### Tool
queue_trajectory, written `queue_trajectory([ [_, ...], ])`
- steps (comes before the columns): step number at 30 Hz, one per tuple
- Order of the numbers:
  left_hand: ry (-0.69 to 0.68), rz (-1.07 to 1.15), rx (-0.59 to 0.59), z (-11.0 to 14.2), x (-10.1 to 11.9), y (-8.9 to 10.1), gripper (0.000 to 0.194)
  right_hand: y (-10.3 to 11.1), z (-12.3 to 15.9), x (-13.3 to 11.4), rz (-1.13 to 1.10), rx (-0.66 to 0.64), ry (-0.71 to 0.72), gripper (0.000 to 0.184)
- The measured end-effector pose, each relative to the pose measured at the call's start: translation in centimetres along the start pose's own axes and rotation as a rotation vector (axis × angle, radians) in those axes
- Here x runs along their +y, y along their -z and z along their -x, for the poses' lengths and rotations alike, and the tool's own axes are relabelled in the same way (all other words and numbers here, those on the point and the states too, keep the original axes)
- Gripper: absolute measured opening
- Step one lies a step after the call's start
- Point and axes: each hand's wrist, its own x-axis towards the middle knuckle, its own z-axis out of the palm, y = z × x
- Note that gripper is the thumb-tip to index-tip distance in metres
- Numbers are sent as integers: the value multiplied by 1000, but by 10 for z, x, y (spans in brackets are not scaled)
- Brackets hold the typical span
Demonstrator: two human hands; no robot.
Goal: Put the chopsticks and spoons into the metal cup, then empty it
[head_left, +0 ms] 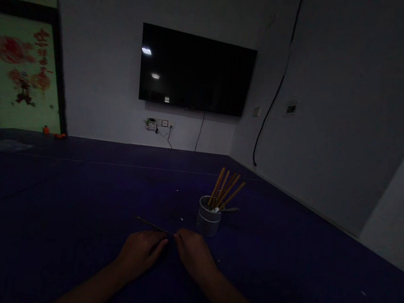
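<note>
Purple surface (87,190), television (198,71), cup (208,223) near hands (194,252)

Sticks (216,187) lean in a cup (208,224) beyond the hands (193,250), slightly right.

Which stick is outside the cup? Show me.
The thin stick beyond the left hand, one end near the right hand; the others lean in the grey cup.

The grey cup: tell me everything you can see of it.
The grey cup is round, metal-looking, with a pale rim and a ring around its side. It stands upright on the dark blue surface, just beyond the right hand; contact is unclear. Brown sticks and a dark handle poke from its open top.
</note>
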Motion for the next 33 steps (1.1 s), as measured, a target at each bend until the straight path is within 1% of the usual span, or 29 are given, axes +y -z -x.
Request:
queue_trajectory([
  [3,8,-36,69,0,-3,-1,35,0,1,1,-28,55,33,25],
  [6,2,-20,141,0,-5,0,36,-1,3,-1,-46,75,100,25],
  [8,-47,11,187,0,-6,0,35,-2,4,-3,-42,72,131,26],
  [11,-163,39,275,1,-6,0,32,-3,6,-7,-36,83,173,28],
  [12,-201,45,308,2,-6,-1,31,-4,6,-7,-46,103,196,29],
  [14,-251,52,343,3,-6,0,32,-3,9,-8,-88,183,253,30],
  [16,-263,49,321,3,-6,0,33,-1,12,-9,-135,302,310,31],
  [19,-228,2,268,3,-8,1,35,3,19,-10,-143,489,379,33],
  [22,-218,-68,225,4,-11,-2,34,5,23,-12,-115,622,468,36],
  [24,-237,-103,194,4,-12,-4,31,5,24,-14,-90,641,559,32],
  [27,-260,-96,166,5,-11,-6,24,5,25,-18,-64,603,681,30],
  [30,-255,-78,139,5,-9,-5,18,5,24,-22,-83,589,716,27],
  [33,-263,-87,150,5,-7,-4,19,5,22,-26,-118,582,708,19],
])
